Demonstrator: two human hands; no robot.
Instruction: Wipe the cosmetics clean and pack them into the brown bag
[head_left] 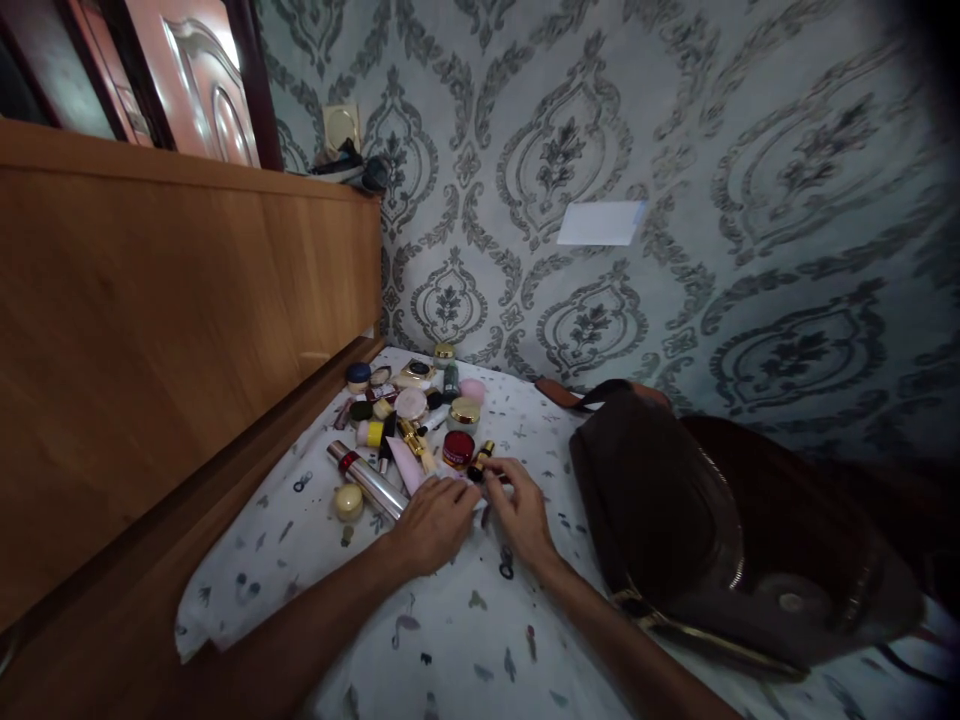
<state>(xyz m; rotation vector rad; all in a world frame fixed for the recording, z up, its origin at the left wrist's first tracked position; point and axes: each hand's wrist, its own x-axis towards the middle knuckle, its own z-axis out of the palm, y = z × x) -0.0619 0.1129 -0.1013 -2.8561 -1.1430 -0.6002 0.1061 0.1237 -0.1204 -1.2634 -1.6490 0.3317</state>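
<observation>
My left hand (436, 524) is closed low over the patterned sheet, its fingertips close to those of my right hand (520, 512). A small whitish bit shows between the two hands, too covered to name. My right fingers are bent in a pinch, just behind a black and gold lipstick (485, 452); whether they touch it is unclear. Beyond the knuckles sits a dark red jar (458, 448). Beside my left hand lie a long silver tube (375, 484) with a red band, a pale pink tube (405, 464) and a gold lipstick (410, 436).
Several more cosmetics crowd the sheet (262, 560), among them a gold-lidded jar (464, 412), a round cream jar (349, 502) and a pink sponge (472, 390). A dark brown bag (652, 500) stands at right. Wooden furniture (187, 300) borders the left, a patterned wall the back.
</observation>
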